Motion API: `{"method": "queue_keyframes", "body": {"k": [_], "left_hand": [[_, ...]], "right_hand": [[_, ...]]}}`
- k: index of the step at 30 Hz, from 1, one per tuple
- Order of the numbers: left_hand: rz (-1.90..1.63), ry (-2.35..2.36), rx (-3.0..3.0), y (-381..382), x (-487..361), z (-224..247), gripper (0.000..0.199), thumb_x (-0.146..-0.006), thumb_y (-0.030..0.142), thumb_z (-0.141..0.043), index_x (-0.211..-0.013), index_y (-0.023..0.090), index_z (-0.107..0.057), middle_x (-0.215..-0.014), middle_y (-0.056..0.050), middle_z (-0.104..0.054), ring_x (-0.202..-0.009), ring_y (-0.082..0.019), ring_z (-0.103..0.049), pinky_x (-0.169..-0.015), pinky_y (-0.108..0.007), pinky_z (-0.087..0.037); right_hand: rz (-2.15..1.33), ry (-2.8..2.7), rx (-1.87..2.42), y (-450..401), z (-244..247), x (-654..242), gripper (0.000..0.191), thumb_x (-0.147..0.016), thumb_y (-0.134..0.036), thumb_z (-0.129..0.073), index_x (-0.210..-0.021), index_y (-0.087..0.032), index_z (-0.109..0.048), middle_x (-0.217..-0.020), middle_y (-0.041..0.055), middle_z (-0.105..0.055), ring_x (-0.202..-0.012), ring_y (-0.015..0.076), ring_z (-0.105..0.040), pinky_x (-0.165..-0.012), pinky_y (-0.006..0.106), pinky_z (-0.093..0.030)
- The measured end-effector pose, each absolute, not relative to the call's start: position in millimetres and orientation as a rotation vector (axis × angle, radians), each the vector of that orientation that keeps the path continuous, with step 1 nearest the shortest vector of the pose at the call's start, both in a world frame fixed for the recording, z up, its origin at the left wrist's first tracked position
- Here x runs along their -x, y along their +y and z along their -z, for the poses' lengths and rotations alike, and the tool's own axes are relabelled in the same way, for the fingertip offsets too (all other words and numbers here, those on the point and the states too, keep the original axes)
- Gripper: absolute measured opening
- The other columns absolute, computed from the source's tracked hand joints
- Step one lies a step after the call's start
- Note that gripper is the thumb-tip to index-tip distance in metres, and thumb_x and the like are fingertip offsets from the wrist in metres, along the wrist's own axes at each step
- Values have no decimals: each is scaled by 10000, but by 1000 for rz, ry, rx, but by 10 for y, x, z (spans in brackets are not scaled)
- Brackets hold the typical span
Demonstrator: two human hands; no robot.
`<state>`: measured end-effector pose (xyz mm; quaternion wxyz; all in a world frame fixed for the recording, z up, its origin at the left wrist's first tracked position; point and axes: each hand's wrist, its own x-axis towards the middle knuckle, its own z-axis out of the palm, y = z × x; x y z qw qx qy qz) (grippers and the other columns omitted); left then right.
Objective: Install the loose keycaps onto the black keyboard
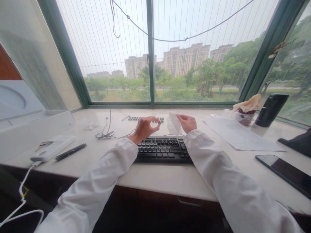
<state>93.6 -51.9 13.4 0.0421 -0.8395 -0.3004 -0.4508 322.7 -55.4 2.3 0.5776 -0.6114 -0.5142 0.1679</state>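
Note:
My left hand (143,128) is raised over the far edge of the keyboard, thumb and forefinger closed in a pinch on a small dark keycap (159,123). To its right, my right hand (189,123) grips a thin white tissue (174,124) that hangs toward the left. Beneath both hands lies the black keyboard (164,150); several of its upper keys look bare of their caps. Behind the left hand, loose keycaps (133,119) stand in rows on the white desk.
At left are a coiled cable (105,135), a crumpled tissue (91,125), a black pen (70,152) and a white power strip (53,147). At right lie paper sheets (240,136), a phone (286,173), a dark bottle (271,110) and a cup (246,117). A window (150,64) rises behind.

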Motion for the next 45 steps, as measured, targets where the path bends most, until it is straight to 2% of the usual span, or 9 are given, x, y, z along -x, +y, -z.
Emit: {"method": "queue_keyframes", "body": {"k": [3, 6, 9, 12, 14, 19, 23, 45], "left_hand": [[1281, -931, 2745, -509, -855, -222, 121, -753, 238, -678, -862, 199, -713, -881, -1, -737, -781, -149, -668, -730, -266, -515], [1165, -949, 2972, -497, -770, -294, 147, -746, 269, -679, -859, 184, -719, -886, -18, -736, -790, -145, -664, -630, -225, -482], [1011, -970, 3163, -475, -722, -307, 174, -729, 288, -691, -862, 182, -729, -873, -20, -735, -825, -147, -664, -679, -229, -480], [841, -1004, 3296, -456, -719, -276, 187, -717, 303, -702, -863, 194, -743, -856, -12, -738, -819, -147, -665, -745, -248, -477], [740, -1037, 3367, -453, -729, -255, 200, -715, 330, -707, -860, 201, -753, -845, -9, -741, -802, -149, -666, -745, -250, -473], [492, -1038, 3470, -447, -748, -208, 249, -703, 410, -730, -870, 230, -772, -850, -2, -750, -780, -149, -659, -742, -246, -448], [355, -1044, 3448, -399, -752, -137, 296, -719, 466, -709, -907, 247, -776, -858, -4, -751, -768, -147, -643, -696, -234, -423], [343, -1017, 3409, -407, -751, -135, 341, -699, 512, -710, -871, 226, -780, -805, -12, -740, -693, -127, -598, -626, -222, -395]], "right_hand": [[-49, -1164, 1547, -546, -66, -3418, 398, -763, -532, -637, -934, -190, -750, -882, 97, -746, -866, 257, -670, -820, 370, -495], [81, -1286, 1688, -516, -21, -3506, 292, -810, -429, -618, -990, -227, -727, -905, 78, -743, -894, 259, -659, -841, 386, -482], [38, -1475, 1795, -482, 73, -3470, 243, -794, -362, -646, -992, -240, -717, -973, 55, -737, -914, 245, -654, -859, 378, -471], [56, -1593, 1787, -490, 125, -3362, 297, -802, -413, -634, -1033, -238, -697, -1056, 49, -718, -934, 243, -643, -843, 371, -464], [56, -1683, 1705, -521, 124, -3276, 274, -831, -425, -595, -1005, -242, -703, -1022, 34, -723, -904, 223, -642, -818, 345, -459], [-49, -2001, 1479, -611, 134, -3061, 256, -863, -398, -556, -799, -230, -739, -834, 21, -731, -784, 174, -628, -758, 281, -427], [-134, -2246, 1370, -645, 198, -2940, 249, -862, -370, -558, -787, -232, -750, -755, 13, -716, -702, 148, -594, -687, 257, -395], [-175, -2292, 1274, -661, 236, -2879, 231, -855, -348, -581, -784, -215, -757, -696, 10, -695, -644, 122, -559, -639, 237, -369]]}}
